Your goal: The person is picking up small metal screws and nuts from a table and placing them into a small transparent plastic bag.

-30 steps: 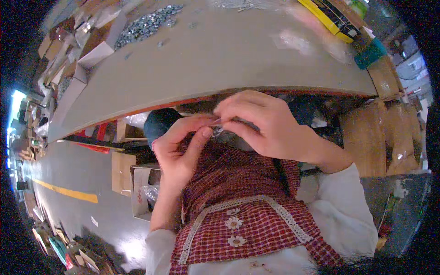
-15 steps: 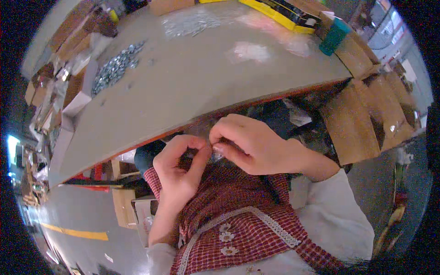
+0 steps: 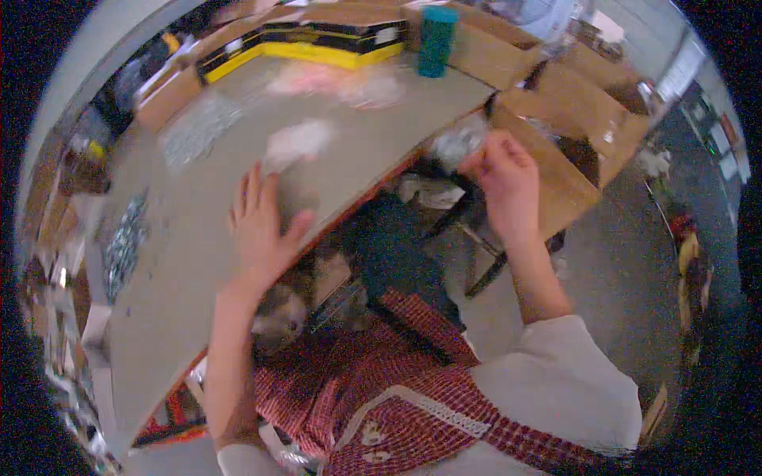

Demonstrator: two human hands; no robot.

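My right hand (image 3: 506, 170) is closed, its fingers pinching a small clear plastic bag (image 3: 458, 145) off the table's right edge, beside the cardboard boxes. The bag is blurred and what is in it cannot be made out. Over the tabletop my left hand (image 3: 262, 218) is open, fingers spread and holding nothing. Its fingertips reach close to a whitish pile of what look like small clear bags (image 3: 299, 141); whether they touch it cannot be told.
Grey metal pieces lie in a heap (image 3: 125, 246) on the table's (image 3: 186, 278) left and a silvery pile (image 3: 200, 127) farther back. Pinkish bags (image 3: 337, 83) lie before black-and-yellow boxes (image 3: 313, 47). A teal cup (image 3: 436, 41) stands at the back. Open cardboard boxes (image 3: 548, 151) stand right.
My hands have parted from above my lap. The left went forward over the table with its fingers opened; the right moved right with the bag. The view has turned right.
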